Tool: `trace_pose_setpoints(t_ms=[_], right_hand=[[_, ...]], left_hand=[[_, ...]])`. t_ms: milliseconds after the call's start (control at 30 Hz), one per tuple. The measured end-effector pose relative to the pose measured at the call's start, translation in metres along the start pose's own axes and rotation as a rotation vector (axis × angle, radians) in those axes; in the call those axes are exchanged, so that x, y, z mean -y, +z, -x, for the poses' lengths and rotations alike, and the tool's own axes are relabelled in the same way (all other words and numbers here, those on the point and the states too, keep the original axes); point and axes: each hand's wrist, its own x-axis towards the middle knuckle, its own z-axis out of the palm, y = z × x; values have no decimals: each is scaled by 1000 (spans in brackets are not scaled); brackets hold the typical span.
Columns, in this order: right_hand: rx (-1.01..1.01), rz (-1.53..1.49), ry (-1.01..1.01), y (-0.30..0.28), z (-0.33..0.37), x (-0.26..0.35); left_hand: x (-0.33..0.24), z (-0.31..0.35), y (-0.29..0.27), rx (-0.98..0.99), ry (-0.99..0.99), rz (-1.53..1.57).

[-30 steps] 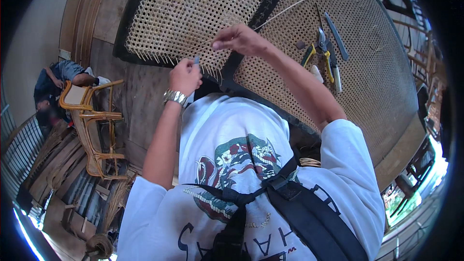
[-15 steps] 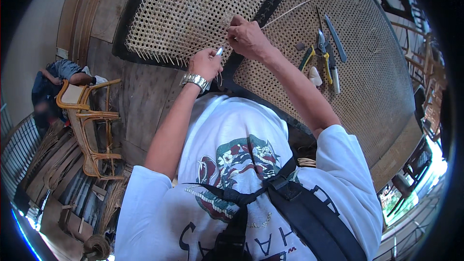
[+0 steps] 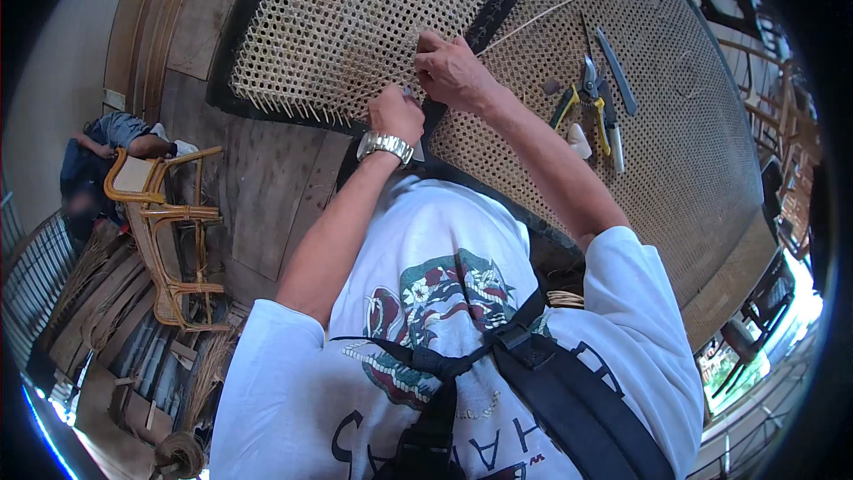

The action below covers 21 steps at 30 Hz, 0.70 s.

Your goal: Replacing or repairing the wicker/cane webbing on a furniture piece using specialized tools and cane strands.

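Observation:
A woven cane panel (image 3: 355,18) in a black frame (image 3: 498,0) lies before me, loose strand ends sticking out along its near edge. My right hand (image 3: 455,73) is closed in a pinch at the panel's near right corner, by the frame bar. What its fingertips grip is hidden. My left hand (image 3: 396,114), with a metal watch at the wrist, is curled close beside it, around a small object that barely shows between the fingers. A long pale cane strand (image 3: 551,11) runs from beside my right hand toward the far right; whether it is held cannot be told.
On the larger cane surface (image 3: 675,124) at right lie yellow-handled pruning shears (image 3: 590,80), a blue-grey blade (image 3: 615,67), a white-handled tool (image 3: 617,147) and a pale lump (image 3: 578,140). At left stand a rattan chair (image 3: 169,213) and a seated person (image 3: 98,156). Fibre bundles (image 3: 204,373) lie below.
My left hand has moved right, closer to my right hand, and turned, so the whitish object in it is now mostly hidden. My right hand stays nearly in place.

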Motion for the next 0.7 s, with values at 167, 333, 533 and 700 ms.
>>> trace_pose_setpoints(t_ms=[167,333,533,700], right_hand=[[-20,-84,-47,9,0,-16],[-15,-189,46,13,-7,-19],[76,-23,53,18,2,-4],[-49,54,33,23,13,5]], left_hand=[[21,-9,6,-60,157,-64],[26,-18,-2,38,0,-22],[14,-13,0,-86,27,-173],[-6,-5,-18,-79,47,-284]])
